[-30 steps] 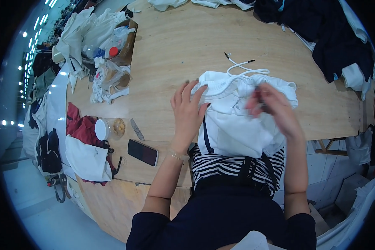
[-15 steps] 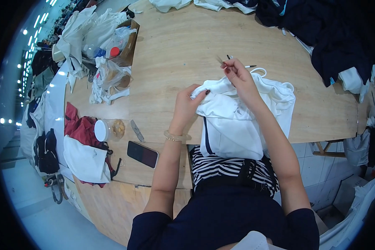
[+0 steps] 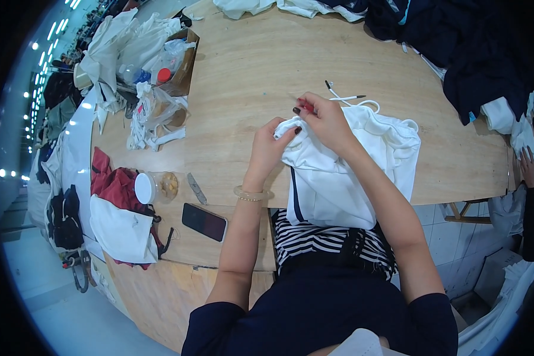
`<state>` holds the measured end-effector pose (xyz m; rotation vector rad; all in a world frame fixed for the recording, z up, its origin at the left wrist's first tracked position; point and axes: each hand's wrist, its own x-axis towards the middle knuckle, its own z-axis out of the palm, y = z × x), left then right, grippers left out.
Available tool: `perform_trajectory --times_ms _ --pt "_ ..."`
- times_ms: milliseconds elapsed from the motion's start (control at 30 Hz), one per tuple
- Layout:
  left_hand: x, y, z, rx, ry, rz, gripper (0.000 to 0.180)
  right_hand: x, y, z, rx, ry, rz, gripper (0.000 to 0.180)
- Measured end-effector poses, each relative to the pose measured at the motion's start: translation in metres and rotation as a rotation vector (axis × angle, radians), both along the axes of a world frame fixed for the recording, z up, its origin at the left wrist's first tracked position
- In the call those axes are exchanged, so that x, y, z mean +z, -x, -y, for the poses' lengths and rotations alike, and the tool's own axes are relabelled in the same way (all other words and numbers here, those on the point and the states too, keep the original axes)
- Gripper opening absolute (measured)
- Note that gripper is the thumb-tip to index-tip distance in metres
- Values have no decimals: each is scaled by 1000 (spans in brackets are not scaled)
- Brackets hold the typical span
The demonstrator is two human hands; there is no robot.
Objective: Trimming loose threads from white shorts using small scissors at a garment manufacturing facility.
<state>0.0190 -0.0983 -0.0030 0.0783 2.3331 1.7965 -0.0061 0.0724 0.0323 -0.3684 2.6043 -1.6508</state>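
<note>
1. Crumpled red cloth (image 3: 117,184), soft, with a flat white piece (image 3: 121,228) lying below it.
2. Clear jar (image 3: 167,186) with a round white lid, on its side; tan contents.
3. Phone (image 3: 204,222), a smooth dark slab, set aslant on the pale wood-grained table (image 3: 249,65).
4. Left hand (image 3: 268,148): I see thumb and fingers closed in a narrow pinch on a bunched white edge.
5. Right hand (image 3: 325,121): fingertips drawn together just beside that pinch, over the fabric; I cannot tell what they hold.
6. White garment (image 3: 350,184): soft, matte, rumpled, folded into a squarish bundle. I log its gathered end pointing away from the wearer; bunching hides its long axis, but a navy stripe (image 3: 296,196) runs toward the lap. Its far left corner sits in the left grip; the bulk lies rightward and nearer the wearer, over the table's edge.
7. Drawstring (image 3: 345,98), white cord, dark tips, beyond the gathered end.
8. Navy garments (image 3: 474,53), heaped in loose folds.
</note>
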Motion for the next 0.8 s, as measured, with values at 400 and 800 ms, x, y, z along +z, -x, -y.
perform_trajectory --times_ms 400,800 --pt "29 -16 -50 423 384 -566 9 10 -1 1 75 313 167 12" --pt "14 -2 -37 505 354 -454 8 9 1 -30 5 -316 -350 16"
